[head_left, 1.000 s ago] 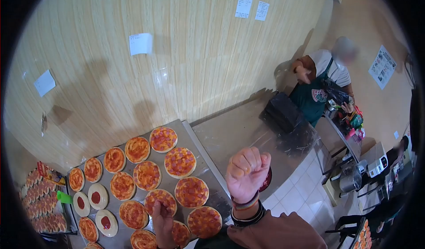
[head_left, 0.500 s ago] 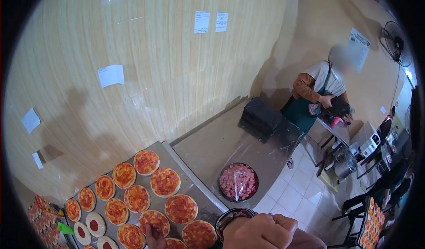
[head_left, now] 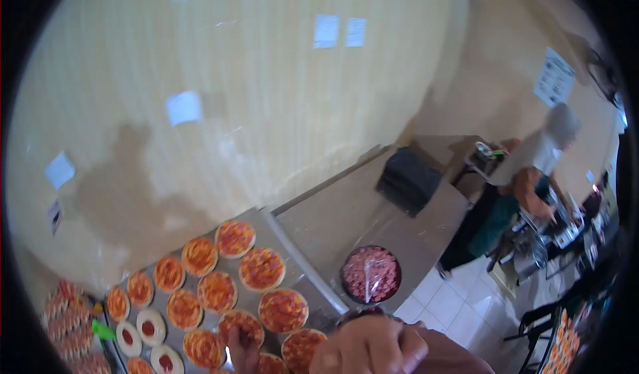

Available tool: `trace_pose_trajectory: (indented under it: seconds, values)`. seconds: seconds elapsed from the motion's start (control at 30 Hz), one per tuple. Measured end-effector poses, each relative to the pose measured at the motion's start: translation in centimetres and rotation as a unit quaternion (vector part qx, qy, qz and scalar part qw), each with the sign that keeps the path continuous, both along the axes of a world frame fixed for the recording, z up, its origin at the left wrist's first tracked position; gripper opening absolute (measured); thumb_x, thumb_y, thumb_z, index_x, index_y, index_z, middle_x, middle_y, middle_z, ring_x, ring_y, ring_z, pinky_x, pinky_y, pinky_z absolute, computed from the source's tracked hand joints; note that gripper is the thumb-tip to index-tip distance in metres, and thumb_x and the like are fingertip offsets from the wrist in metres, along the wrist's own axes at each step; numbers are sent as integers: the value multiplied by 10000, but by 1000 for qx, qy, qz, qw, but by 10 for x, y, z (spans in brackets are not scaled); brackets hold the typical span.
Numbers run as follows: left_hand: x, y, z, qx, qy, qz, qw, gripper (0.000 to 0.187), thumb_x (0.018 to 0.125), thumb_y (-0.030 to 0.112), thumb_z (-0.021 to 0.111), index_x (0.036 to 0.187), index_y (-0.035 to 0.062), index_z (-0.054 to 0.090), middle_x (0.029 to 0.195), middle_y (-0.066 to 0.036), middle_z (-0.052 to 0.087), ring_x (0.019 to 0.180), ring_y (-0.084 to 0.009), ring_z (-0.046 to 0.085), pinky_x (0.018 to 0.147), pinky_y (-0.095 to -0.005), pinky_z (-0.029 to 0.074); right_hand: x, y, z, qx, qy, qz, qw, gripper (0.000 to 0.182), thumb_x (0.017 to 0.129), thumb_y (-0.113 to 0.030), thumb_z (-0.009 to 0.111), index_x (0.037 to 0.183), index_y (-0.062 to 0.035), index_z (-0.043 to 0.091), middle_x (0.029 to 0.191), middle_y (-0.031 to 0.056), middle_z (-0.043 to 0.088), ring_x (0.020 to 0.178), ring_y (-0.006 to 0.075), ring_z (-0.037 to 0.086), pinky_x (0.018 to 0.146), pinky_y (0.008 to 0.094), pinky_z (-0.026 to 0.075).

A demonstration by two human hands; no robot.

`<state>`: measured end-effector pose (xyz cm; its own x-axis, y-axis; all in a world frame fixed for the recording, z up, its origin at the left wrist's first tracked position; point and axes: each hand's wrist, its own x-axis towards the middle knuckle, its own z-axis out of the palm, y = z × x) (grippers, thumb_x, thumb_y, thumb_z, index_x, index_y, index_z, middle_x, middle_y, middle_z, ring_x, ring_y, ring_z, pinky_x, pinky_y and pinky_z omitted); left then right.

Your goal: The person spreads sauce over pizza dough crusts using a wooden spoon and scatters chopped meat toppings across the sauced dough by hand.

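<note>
My left hand (head_left: 244, 355) reaches in from the bottom edge, fingertips pressed together on a small sauced pizza (head_left: 241, 326); whether a bit of topping is between them is hidden. My right hand (head_left: 373, 349) is held higher and nearer the camera, its fingers curled into a fist, and I cannot see what is inside. Behind its wrist shows a dark rounded rim (head_left: 365, 313), partly covered. Several round pizzas with red sauce and diced topping, such as this one (head_left: 283, 309), lie in rows on a metal tray (head_left: 293, 241). A bowl of pink diced meat (head_left: 371, 274) stands beyond my right hand.
Plain dough rounds with a red centre (head_left: 151, 327) lie at the left, near a green object (head_left: 102, 330). A black covered block (head_left: 409, 181) stands at the table's far end. A person in a green apron (head_left: 496, 221) is by equipment at the right. More pizzas (head_left: 562, 344) are lower right.
The view has shifted slightly, moving the scene rightward. My right hand has moved left and down a little; my left fingers stay at the same pizza. The person has moved right, leaning over the equipment.
</note>
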<state>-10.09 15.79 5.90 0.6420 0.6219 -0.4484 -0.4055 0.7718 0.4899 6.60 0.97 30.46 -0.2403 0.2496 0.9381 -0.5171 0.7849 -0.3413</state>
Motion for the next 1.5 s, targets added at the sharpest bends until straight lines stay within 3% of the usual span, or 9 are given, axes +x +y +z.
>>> trace_pose_trajectory:
  seconds: [0.07, 0.2, 0.33, 0.77, 1.1, 1.23, 1.37, 1.4, 1.5]
  values:
    - [9, 5, -11, 7, -47, -29, 998, 144, 855, 141, 492, 965, 57, 531, 840, -22, 565, 737, -109, 530, 632, -235, 447, -3, 2, -33, -241, 164, -170, 941, 287, 770, -284, 480, 575, -77, 442, 639, 45, 489, 567, 173, 430, 525, 266, 311]
    - [25, -1, 21, 56, -34, -10, 998, 139, 840, 116, 519, 963, 50, 529, 845, -16, 560, 729, -106, 537, 634, -228, 445, 9, 61, -125, -506, -11, -475, 719, 150, 847, -123, 508, 910, 8, 540, 845, 49, 553, 695, 86, 505, 642, 222, 415]
    - [27, -5, 15, 30, 0, 37, 999, 127, 835, 121, 534, 948, 66, 553, 864, -9, 571, 749, -97, 537, 644, -221, 436, -9, 87, -192, -597, -105, -372, 703, 181, 803, -74, 570, 954, 22, 544, 890, 56, 585, 781, 85, 545, 686, 206, 445]
    - [-37, 11, -32, -64, -29, 138, 988, 195, 845, 71, 450, 1029, 52, 512, 964, -65, 562, 852, -141, 546, 760, -299, 445, 16, 225, -326, -604, -61, -478, 635, 135, 724, -100, 632, 753, 27, 598, 683, 60, 604, 623, 109, 562, 582, 236, 452]
    - [-76, 16, -28, -72, -20, 160, 984, 229, 832, 30, 444, 1058, 31, 477, 998, -82, 533, 906, -173, 537, 771, -303, 458, 21, 298, -367, -443, -256, -638, 576, 62, 657, -95, 585, 671, -52, 627, 660, 131, 595, 632, 286, 573, 580, 368, 455]
    - [-73, 18, -25, -44, 26, 150, 987, 202, 841, 46, 484, 1043, 37, 479, 980, -73, 533, 889, -169, 545, 743, -289, 472, 17, 301, -369, -284, -389, -748, 458, 164, 715, -121, 517, 579, -42, 563, 663, 139, 555, 621, 308, 535, 565, 420, 418]
    - [-63, 19, -38, -2, 30, 68, 997, 198, 842, 98, 504, 1036, 54, 502, 934, -29, 555, 796, -122, 544, 659, -253, 460, -18, 247, -320, -309, -119, -690, 644, 85, 740, -92, 492, 672, -41, 504, 665, 143, 517, 649, 305, 505, 574, 382, 407]
    - [-58, 17, -30, -5, 45, 36, 998, 193, 838, 106, 513, 1028, 73, 514, 914, -15, 567, 783, -104, 546, 658, -225, 455, -30, 211, -290, -465, -111, -583, 656, 86, 744, -94, 490, 686, -31, 505, 676, 144, 511, 659, 291, 507, 588, 368, 407]
    - [-14, -11, -29, -6, 46, -115, 992, 186, 833, 116, 522, 1018, 91, 528, 893, -1, 580, 765, -87, 546, 654, -198, 449, -54, 119, -252, -490, -112, -567, 653, 141, 725, -153, 556, 726, -17, 521, 733, 132, 519, 687, 287, 510, 634, 368, 411]
